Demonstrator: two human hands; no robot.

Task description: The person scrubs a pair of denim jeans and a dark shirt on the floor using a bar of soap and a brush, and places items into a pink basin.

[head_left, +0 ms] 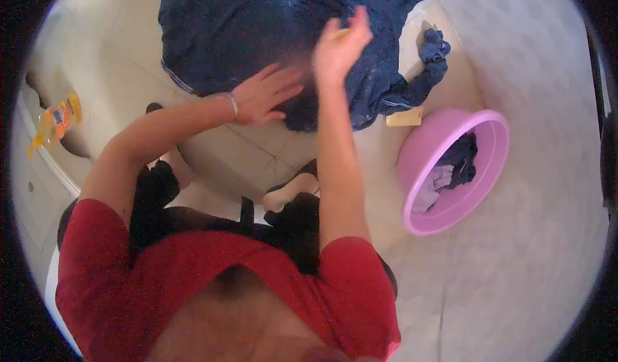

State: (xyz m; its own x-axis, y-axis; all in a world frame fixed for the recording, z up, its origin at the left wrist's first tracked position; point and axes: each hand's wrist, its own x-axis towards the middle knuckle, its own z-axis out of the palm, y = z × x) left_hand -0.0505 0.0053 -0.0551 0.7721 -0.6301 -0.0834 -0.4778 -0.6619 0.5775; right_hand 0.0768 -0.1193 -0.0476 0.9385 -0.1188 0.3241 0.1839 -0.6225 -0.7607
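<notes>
The dark blue garment (pixel 257 27) is lying spread over the tiled floor (pixel 116 72) at the upper centre of the frame, one twisted sleeve (pixel 432 66) trailing toward the upper right. The left hand (pixel 265 95) is extending over the garment's lower edge, fingers wide apart and gripping nothing; contact with the cloth cannot be confirmed. The right hand (pixel 340 53) is hovering over the middle of the cloth with fingers partly curled (a pale yellow patch is showing at them, but whether it is a held object cannot be told). A yellow block (pixel 404 117) is resting on the floor between the sleeve and the pink basin (pixel 421 143), right of centre, which is tilting and holding dark cloth (pixel 462 162) and pale cloth (pixel 431 191). As to progress, whitish patches are showing on the garment, suggesting that soaping is partly done; work on the bunched sleeve, and any rinsing, is probably remaining. The basin's contents are lying apart, their condition undetermined.
</notes>
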